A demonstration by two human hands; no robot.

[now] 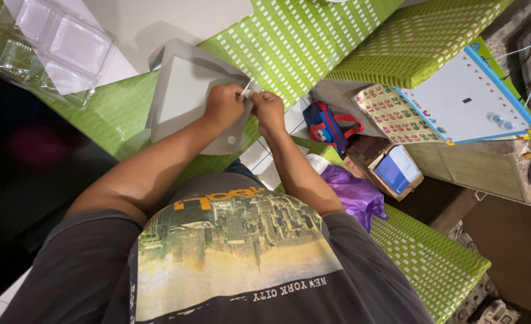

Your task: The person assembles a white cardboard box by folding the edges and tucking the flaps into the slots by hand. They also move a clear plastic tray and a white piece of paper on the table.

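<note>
Both hands meet over a grey plastic tray lid (184, 96) lying on the green woven mat (289, 42): the left hand (222, 105) grips its edge, while the right hand (268, 108) pinches a small white piece (247, 90) (too small to identify). Farther off sits a clear compartment tray (49, 42).

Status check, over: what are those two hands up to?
Left hand and right hand both pinching a small white piece. Grey folded sheet underneath. Clear plastic tray lies apart; nothing blocking.
</note>
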